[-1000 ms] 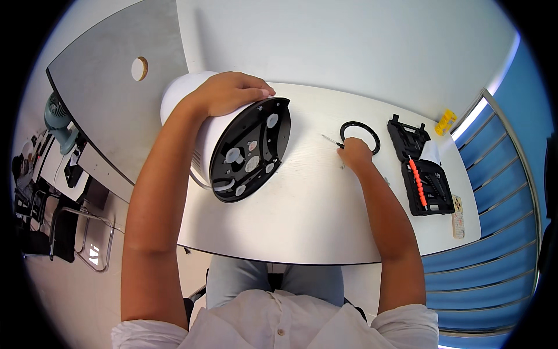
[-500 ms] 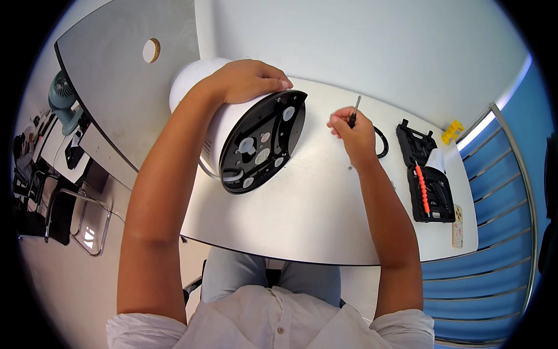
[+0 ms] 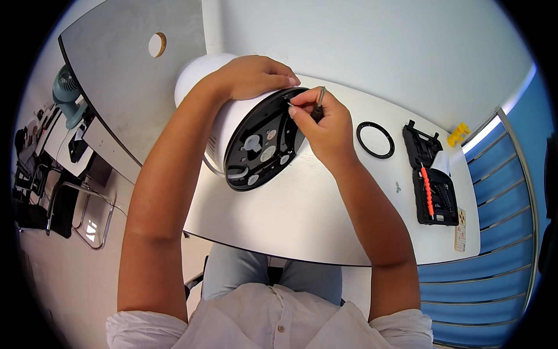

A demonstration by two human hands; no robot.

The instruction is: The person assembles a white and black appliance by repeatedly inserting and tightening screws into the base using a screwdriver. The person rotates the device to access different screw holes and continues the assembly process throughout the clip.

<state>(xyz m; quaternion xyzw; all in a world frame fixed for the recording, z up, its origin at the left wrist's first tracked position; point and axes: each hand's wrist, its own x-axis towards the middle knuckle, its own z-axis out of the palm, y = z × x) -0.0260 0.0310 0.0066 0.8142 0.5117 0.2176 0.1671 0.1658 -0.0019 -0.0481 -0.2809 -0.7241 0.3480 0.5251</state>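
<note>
A white rounded appliance (image 3: 200,71) lies on its side on the table, its black base (image 3: 243,160) with several pale round feet turned toward me. My left hand (image 3: 256,78) is laid over the upper side of the housing, fingertips curled at the base's edge, steadying it. My right hand (image 3: 326,128) is closed round a small screwdriver (image 3: 318,109), whose metal shaft points up. Its thumb and forefinger pinch together at the upper part of the base; a tiny light piece shows there, too small to name surely.
A black ring (image 3: 381,156) and some small screws (image 3: 398,187) lie right of my right arm. Beyond are an opened black tool case (image 3: 415,145) with an orange flexible shaft (image 3: 428,189), a remote control (image 3: 460,235) and a yellow item (image 3: 458,134). Metal railing (image 3: 517,145) borders the right.
My right hand has moved left with the screwdriver, from over the table to the black base. The black ring now shows fully. My left hand stays on the appliance.
</note>
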